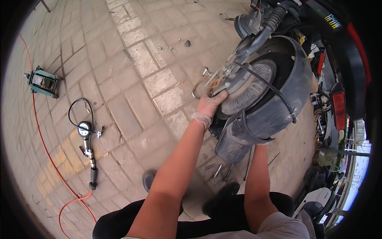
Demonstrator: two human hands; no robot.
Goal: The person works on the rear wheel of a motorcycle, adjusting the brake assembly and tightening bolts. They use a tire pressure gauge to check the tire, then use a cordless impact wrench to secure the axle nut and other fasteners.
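Note:
The rear wheel [248, 89] of a scooter is under a dusty black mudguard [274, 115]. My left hand [211, 104], in a thin clear glove, grips the wheel's left side, its thumb lying over the hub and its fingers partly hidden. My right hand reaches behind the mudguard's lower flap [234, 145]; only the wrist and a glove edge show, so its fingers are hidden. A black strap [264, 81] crosses in front of the wheel. Just beyond my left hand are a metal bracket and a curved metal piece [195, 89].
A tyre inflator with a round gauge [84, 129] lies at left, joined to a red air hose [41, 137]. Farther left stands a green floor jack [43, 82]. Small parts, including a dark cap [187, 43], lie on the paving. A socket [218, 170] and rods lie below the flap.

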